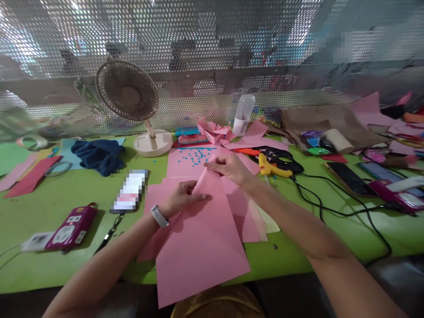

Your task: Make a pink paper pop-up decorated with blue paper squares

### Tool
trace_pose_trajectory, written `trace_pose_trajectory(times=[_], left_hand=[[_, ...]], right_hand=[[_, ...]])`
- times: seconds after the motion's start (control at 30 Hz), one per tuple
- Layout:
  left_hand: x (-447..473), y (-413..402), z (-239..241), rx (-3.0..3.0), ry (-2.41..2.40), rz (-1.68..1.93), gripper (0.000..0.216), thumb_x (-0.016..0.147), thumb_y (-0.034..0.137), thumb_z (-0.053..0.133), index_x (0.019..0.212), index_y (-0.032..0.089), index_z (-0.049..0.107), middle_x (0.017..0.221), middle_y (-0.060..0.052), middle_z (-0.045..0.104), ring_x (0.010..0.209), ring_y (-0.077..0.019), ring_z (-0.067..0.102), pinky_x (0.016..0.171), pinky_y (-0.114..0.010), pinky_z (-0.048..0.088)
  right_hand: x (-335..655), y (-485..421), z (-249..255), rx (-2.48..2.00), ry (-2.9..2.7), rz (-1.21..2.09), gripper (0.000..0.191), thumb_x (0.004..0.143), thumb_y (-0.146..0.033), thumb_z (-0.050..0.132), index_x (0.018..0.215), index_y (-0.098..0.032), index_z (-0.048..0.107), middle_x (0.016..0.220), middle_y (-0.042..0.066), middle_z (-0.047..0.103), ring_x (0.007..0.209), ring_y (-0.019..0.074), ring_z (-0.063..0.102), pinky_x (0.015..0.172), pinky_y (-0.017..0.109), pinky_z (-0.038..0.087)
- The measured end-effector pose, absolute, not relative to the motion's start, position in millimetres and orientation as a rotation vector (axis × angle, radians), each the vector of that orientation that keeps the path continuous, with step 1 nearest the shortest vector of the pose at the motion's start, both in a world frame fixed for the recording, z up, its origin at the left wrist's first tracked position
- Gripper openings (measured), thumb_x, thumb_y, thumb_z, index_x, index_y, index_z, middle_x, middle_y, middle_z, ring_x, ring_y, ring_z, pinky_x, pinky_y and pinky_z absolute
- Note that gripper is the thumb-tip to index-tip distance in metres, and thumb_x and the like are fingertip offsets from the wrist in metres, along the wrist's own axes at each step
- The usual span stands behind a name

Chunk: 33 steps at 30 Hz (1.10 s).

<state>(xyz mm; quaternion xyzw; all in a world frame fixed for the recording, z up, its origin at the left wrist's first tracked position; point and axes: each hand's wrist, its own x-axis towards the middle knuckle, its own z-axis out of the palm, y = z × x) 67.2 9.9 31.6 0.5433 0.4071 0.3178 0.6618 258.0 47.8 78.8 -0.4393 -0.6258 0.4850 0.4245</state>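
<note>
A large pink paper sheet lies tilted over the green table's near edge, on top of other pink sheets. My left hand, with a white watch on its wrist, pinches the sheet's upper left edge. My right hand pinches the sheet's top corner, which is lifted off the table. Behind the hands lies another pink sheet sprinkled with small blue dots.
A small desk fan stands at the back left beside a dark blue cloth. A phone and a magenta power strip lie left. A yellow glue gun, black cables, phones and a glue bottle lie right.
</note>
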Motion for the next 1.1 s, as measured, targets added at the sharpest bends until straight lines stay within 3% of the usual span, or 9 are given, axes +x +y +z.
trace_pose_trajectory(times=[0.1,0.3,0.47,0.6,0.7,0.9,1.1], left_hand=[[65.9,9.4,34.9,1.202,0.929,0.694,0.039,0.061,0.033,0.086,0.093,0.016,0.070,0.083,-0.004,0.073,0.067,-0.0151,0.066,0.061,-0.025,0.052],[60.8,8.8,43.7,1.246,0.929,0.560,0.037,0.063,0.037,0.084,0.088,0.013,0.071,0.074,-0.004,0.069,0.059,-0.0128,0.062,0.053,-0.023,0.047],[63.3,9.5,43.1,1.252,0.905,0.654,0.042,0.065,0.042,0.082,0.091,0.013,0.068,0.080,-0.005,0.067,0.065,-0.0129,0.060,0.058,-0.024,0.046],[69.2,9.6,41.2,1.353,0.989,0.885,0.042,0.066,0.050,0.079,0.064,0.013,0.059,0.057,0.004,0.050,0.051,-0.0058,0.043,0.047,-0.019,0.030],[71.2,8.8,40.4,1.368,1.002,0.879,0.048,0.066,0.053,0.078,0.055,0.015,0.050,0.048,0.007,0.041,0.046,-0.0044,0.034,0.046,-0.020,0.025],[69.3,9.5,35.6,1.336,0.963,0.867,0.047,0.067,0.050,0.078,0.056,0.015,0.048,0.046,0.008,0.039,0.043,-0.0036,0.032,0.047,-0.020,0.026],[66.9,11.7,29.8,1.334,0.979,0.830,0.045,0.065,0.049,0.080,0.060,0.014,0.054,0.050,0.006,0.043,0.047,-0.0041,0.034,0.046,-0.019,0.024]], right_hand=[[255.7,45.8,79.3,-1.080,-1.521,1.257,0.053,0.058,-0.063,0.076,0.054,-0.017,0.051,0.052,-0.006,0.038,0.050,0.0064,0.033,0.048,0.024,0.027],[255.8,42.9,76.5,-1.045,-1.536,1.205,0.054,0.065,-0.059,0.074,0.050,-0.019,0.040,0.051,-0.007,0.032,0.050,0.0062,0.029,0.048,0.024,0.024],[251.6,38.9,72.8,-1.052,-1.561,1.190,0.056,0.066,-0.060,0.072,0.051,-0.020,0.037,0.052,-0.008,0.029,0.050,0.0061,0.026,0.049,0.025,0.020],[243.4,34.5,68.3,-1.054,-1.623,1.156,0.055,0.067,-0.060,0.071,0.051,-0.019,0.038,0.053,-0.008,0.028,0.052,0.0062,0.026,0.050,0.025,0.020],[241.1,33.4,66.0,-1.041,-1.632,1.153,0.056,0.068,-0.059,0.071,0.050,-0.019,0.037,0.052,-0.008,0.028,0.052,0.0060,0.026,0.051,0.025,0.022],[245.5,35.1,67.5,-1.018,-1.606,1.285,0.049,0.071,-0.061,0.066,0.056,-0.016,0.053,0.053,-0.004,0.045,0.053,0.0082,0.039,0.054,0.025,0.030],[243.2,33.5,68.5,-1.039,-1.579,1.193,0.049,0.067,-0.059,0.070,0.053,-0.016,0.052,0.050,-0.005,0.042,0.052,0.0075,0.036,0.052,0.025,0.028]])
